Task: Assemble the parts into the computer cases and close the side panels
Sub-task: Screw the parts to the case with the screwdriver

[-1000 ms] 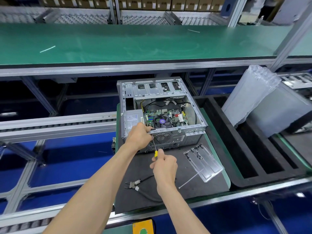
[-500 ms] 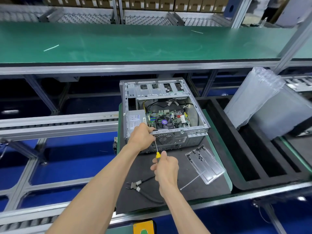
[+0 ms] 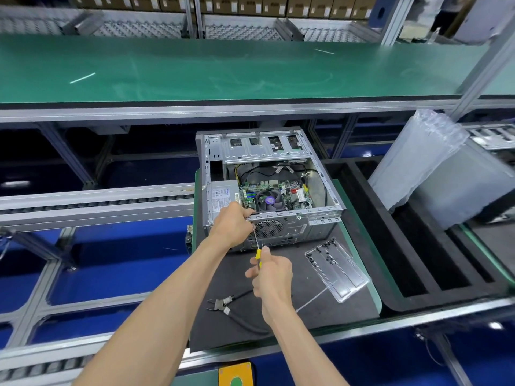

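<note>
Screwdriver (image 3: 257, 245), shaft pointing to 12 o'clock at computer case (image 3: 295, 227), gripped by right hand (image 3: 271, 274); left hand (image 3: 232, 225) grips case's rear edge.

1. A long green-topped shelf (image 3: 223, 71) runs across the upper half, edged in aluminium rail; two thin pale strips lie on it, well apart.
2. Behind it stand roller racks (image 3: 242, 30) with a row of brown cartons (image 3: 278, 4) above.
3. Below left, a grey conveyor track (image 3: 94, 201) crosses over a blue floor (image 3: 111, 260) — metal frame bars cast a grid across it.
4. Light glares off the shelf; the space beneath is dark.
</note>
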